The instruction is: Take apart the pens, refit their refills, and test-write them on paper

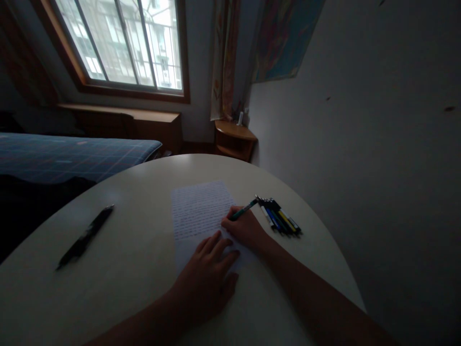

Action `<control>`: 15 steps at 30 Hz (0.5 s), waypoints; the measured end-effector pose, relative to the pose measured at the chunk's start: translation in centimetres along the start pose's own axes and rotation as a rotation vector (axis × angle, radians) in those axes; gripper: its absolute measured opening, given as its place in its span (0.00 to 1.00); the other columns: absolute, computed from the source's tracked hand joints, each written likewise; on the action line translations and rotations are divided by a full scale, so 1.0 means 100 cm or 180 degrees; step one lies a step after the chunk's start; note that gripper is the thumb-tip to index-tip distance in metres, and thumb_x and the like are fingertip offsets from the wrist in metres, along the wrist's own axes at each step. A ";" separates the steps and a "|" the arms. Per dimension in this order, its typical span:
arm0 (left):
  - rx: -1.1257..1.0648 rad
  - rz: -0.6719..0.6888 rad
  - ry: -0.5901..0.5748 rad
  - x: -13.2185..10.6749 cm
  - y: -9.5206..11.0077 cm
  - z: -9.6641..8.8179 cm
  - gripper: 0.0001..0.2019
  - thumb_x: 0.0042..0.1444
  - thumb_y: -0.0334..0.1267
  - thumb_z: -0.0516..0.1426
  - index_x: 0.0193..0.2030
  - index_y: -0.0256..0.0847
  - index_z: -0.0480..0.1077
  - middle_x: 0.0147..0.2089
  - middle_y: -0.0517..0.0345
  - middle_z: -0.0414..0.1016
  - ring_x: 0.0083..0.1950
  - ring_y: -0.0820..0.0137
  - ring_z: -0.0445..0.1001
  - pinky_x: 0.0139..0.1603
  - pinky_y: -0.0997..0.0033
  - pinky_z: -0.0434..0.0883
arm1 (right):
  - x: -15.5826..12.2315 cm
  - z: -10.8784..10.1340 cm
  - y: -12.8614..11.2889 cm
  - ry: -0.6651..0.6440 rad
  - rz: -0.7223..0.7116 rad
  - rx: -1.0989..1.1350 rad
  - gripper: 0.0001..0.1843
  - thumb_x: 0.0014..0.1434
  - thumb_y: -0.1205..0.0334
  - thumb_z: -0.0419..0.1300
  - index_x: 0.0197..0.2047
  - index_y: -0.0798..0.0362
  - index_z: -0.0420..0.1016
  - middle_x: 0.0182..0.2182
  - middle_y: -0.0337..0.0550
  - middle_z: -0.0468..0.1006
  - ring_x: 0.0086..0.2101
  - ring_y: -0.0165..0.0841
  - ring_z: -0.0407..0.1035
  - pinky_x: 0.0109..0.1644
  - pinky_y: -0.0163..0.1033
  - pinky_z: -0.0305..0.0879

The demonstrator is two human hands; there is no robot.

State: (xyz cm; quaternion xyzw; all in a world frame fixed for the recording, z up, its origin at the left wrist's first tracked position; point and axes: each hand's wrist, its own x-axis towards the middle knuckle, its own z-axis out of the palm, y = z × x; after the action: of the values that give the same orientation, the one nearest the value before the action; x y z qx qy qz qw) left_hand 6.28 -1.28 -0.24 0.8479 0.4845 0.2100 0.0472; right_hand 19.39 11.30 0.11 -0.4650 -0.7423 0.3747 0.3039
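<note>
A sheet of paper [200,202] covered with rows of handwriting lies on the round table [144,240]; its lower part is bare of writing. My right hand [248,228] is closed around a green pen [245,210], whose tip is hidden by the fingers, low on the written lines. Flat on the lower part of the sheet rests my left hand [211,269], fingers spread, holding nothing. Right of the sheet, several pens [279,217] lie side by side in a row, some white, blue and yellow.
Far left on the tabletop is a long dark object [86,236], blurred, perhaps a folding tool or pen. A bed with a blue plaid cover [79,154] stands beyond the table's left edge. Behind are a corner shelf [234,129] and a window [126,43]; a wall [378,168] runs along the right.
</note>
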 end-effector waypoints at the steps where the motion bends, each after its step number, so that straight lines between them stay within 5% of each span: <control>1: -0.0004 0.0012 0.0004 0.000 0.000 0.000 0.20 0.57 0.35 0.56 0.57 0.43 0.67 0.59 0.49 0.68 0.65 0.52 0.60 0.63 0.43 0.64 | 0.000 0.000 0.000 0.0002 0.0006 -0.0005 0.06 0.47 0.66 0.59 0.21 0.53 0.66 0.18 0.33 0.69 0.21 0.25 0.62 0.26 0.31 0.56; 15: 0.0017 0.0025 -0.0055 -0.001 -0.001 0.001 0.20 0.58 0.35 0.56 0.58 0.42 0.67 0.61 0.48 0.67 0.66 0.51 0.59 0.64 0.42 0.63 | 0.000 0.000 0.000 0.0010 0.0193 0.0168 0.05 0.49 0.65 0.59 0.23 0.53 0.67 0.17 0.35 0.72 0.20 0.26 0.66 0.25 0.30 0.60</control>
State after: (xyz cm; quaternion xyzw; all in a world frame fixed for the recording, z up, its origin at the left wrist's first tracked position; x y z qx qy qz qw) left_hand 6.22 -1.30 -0.34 0.8517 0.4812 0.2016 0.0483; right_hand 19.35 11.32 0.12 -0.4797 -0.7172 0.4025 0.3058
